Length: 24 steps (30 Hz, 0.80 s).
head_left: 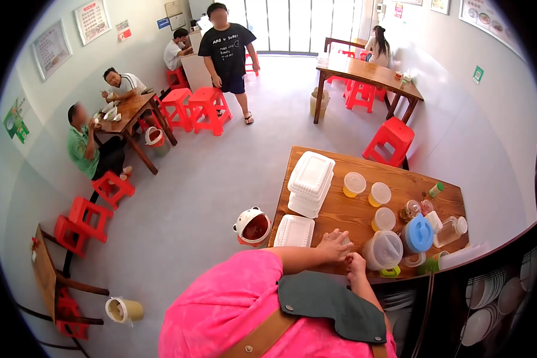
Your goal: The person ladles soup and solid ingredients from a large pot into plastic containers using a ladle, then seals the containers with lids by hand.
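Note:
My left hand (334, 246) reaches over the near part of the wooden table (340, 218), fingers spread, beside a closed white takeaway box (294, 231). Just to its right is my right hand (356, 267), its fingers curled; what it holds, if anything, is too small to make out. Behind my left hand a stack of white boxes (311, 175) stands on the table. Lidded cups of yellow liquid (354, 184) are in the middle. Right of my hands stand a large clear lidded container (382, 250) and a jug with a blue lid (418, 233).
A standing person (227, 51) in a black shirt is across the room. Two people sit at a table (125, 113) on the left. Red stools (389, 142) stand around. A white bin (252, 227) is on the floor left of the table; dark shelves with dishes (482, 322) are at right.

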Each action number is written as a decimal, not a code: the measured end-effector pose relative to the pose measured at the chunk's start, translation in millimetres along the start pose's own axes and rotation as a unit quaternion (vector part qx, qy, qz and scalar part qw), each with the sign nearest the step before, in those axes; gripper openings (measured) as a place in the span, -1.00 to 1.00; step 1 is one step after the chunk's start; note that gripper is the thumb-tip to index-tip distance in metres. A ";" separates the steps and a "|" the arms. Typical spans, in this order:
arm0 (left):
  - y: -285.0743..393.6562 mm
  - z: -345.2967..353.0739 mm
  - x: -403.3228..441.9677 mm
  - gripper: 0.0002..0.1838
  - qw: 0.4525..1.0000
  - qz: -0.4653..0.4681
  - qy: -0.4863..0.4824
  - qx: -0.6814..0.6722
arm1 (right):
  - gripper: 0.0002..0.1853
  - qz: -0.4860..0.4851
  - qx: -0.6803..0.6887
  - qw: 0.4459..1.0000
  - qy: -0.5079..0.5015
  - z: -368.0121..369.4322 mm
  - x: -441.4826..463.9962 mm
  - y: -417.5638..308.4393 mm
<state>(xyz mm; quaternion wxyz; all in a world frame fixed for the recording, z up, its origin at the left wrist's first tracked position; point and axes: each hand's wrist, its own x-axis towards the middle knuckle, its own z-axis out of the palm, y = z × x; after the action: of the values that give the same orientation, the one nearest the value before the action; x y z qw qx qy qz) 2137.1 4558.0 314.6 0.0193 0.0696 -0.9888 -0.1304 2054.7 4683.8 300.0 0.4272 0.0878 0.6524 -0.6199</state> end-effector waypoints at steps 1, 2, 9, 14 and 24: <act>-0.4 1.0 -0.4 -0.38 1.000 0.002 0.000 0.001 | -0.96 -0.001 0.002 1.000 0.001 -0.1 -0.7 2.4; -0.3 1.5 -1.1 -0.39 1.000 0.006 0.007 0.004 | -0.97 -0.034 -0.001 0.999 -0.001 0.2 -2.1 5.9; 1.8 -1.7 -2.3 -0.40 0.999 0.016 0.038 0.019 | -0.92 -0.086 -0.060 0.994 -0.006 -4.5 -7.9 12.5; 1.6 -5.8 -1.7 -0.40 0.999 0.016 0.031 0.021 | -0.92 -0.069 -0.035 0.997 -0.012 -3.4 -8.1 9.2; -1.2 -4.1 -3.8 -0.42 0.997 0.049 0.033 0.043 | -0.92 0.014 0.054 0.996 -0.072 -8.6 3.8 13.3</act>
<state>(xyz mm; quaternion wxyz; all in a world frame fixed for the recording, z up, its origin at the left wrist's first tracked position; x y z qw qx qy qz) 2141.3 4556.4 318.2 0.0549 0.0264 -0.9946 -0.0845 2057.1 4692.7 286.5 0.4762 0.0746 0.5841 -0.6531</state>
